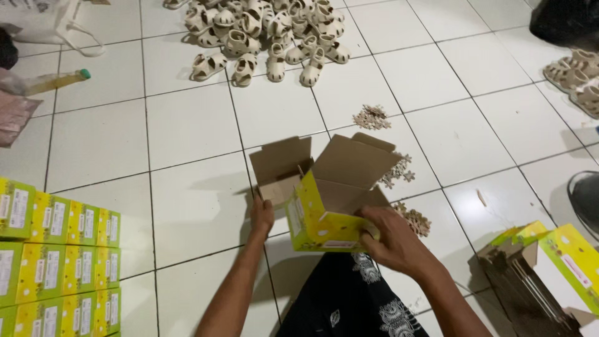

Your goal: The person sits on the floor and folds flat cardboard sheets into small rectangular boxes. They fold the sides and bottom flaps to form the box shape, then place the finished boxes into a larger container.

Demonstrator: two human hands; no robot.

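A yellow-green cardboard shoe box (324, 206) with brown inside stands open and tilted above the white tiled floor in front of me. Its lid and side flaps stick up. My left hand (261, 215) grips the box's left end flap. At the box's near right corner my right hand (394, 240) holds the wall, thumb on the yellow face. A pile of small cream sandals (268, 34) lies on the floor beyond the box.
Stacked shut yellow boxes (56, 262) stand at the left. Flat folded box blanks (543, 274) lie at the right. Small beige decorative pieces (372, 117) are scattered by the box. More sandals (577, 78) lie far right. A bottle (53, 81) and bags lie far left.
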